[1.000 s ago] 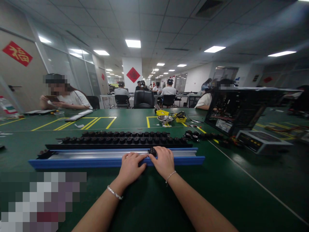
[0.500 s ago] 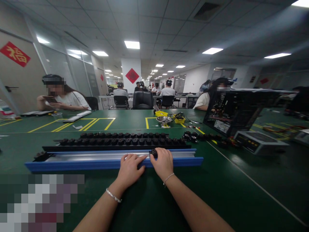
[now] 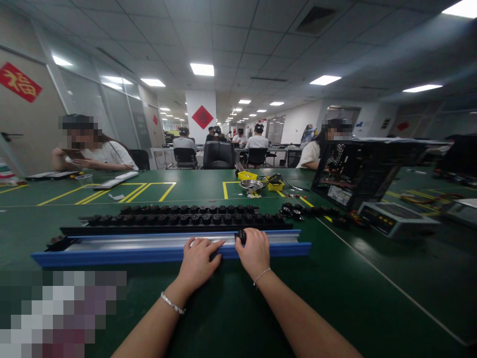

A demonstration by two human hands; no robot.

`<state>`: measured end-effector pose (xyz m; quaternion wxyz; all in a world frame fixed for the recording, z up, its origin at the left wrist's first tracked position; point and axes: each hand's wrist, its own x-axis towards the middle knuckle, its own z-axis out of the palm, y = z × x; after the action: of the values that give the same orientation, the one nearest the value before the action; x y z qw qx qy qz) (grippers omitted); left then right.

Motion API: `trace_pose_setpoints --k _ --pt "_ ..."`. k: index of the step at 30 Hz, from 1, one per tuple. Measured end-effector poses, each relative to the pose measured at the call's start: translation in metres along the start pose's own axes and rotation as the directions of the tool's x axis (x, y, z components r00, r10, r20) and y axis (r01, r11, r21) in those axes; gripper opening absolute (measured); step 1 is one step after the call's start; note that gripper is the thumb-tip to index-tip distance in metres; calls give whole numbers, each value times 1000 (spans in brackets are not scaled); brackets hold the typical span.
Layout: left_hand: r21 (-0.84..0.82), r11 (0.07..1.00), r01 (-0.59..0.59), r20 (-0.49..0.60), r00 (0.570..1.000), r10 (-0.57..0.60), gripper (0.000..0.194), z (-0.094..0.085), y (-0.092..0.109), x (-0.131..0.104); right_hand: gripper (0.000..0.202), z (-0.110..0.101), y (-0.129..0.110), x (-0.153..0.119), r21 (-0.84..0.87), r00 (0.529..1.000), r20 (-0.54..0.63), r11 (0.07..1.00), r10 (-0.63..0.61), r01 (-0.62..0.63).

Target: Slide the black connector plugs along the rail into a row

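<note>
A long blue rail point(image 3: 112, 257) with a silvery metal channel lies across the green table before me. My left hand point(image 3: 199, 258) rests over its near wall, fingers stretched out and thumb apart, the index finger pointing right along the channel. Farther right, my right hand point(image 3: 255, 252) has its fingers closed round a small round black part point(image 3: 241, 237) at the channel. The part's lower side is hidden. Another black piece point(image 3: 61, 243) sits at the rail's left end. Just behind stands a black rail point(image 3: 179, 228) with rows of round black parts point(image 3: 186, 219).
Loose black parts point(image 3: 292, 211) lie right of the rails, near a grey power supply point(image 3: 397, 219) and an open computer case point(image 3: 357, 174). A metal bowl point(image 3: 251, 185) and a yellow tray point(image 3: 247, 176) stand farther back. A person point(image 3: 97, 149) sits at the left, another at the right.
My right hand has shifted slightly right along the channel with the black part, widening the gap to my left hand. The left hand stays at its place on the rail. The view has turned slightly.
</note>
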<state>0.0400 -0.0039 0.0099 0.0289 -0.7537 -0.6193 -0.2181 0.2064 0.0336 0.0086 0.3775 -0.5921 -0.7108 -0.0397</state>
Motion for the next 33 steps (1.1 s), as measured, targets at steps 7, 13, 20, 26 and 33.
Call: trace_pose_setpoints --k 7,13,20,26,33 --pt "4 1000 -13 -20 1000 13 38 1 0 -1 17 -4 7 2 -27 1000 -6 999 26 -26" --pt "-15 1000 -12 -73 997 11 38 3 -3 -1 13 -7 15 4 -24 997 -56 999 46 -47" --pt "17 999 -29 -62 998 30 38 7 -7 -1 10 -15 24 8 -55 993 -54 993 102 -104" --pt "41 998 -36 -40 998 38 39 7 -8 -1 12 -15 28 8 -75 993 -37 990 116 -118" --pt "49 998 -35 -33 999 36 38 6 -7 -1 17 -17 30 9 -124 989 -13 981 149 -149"
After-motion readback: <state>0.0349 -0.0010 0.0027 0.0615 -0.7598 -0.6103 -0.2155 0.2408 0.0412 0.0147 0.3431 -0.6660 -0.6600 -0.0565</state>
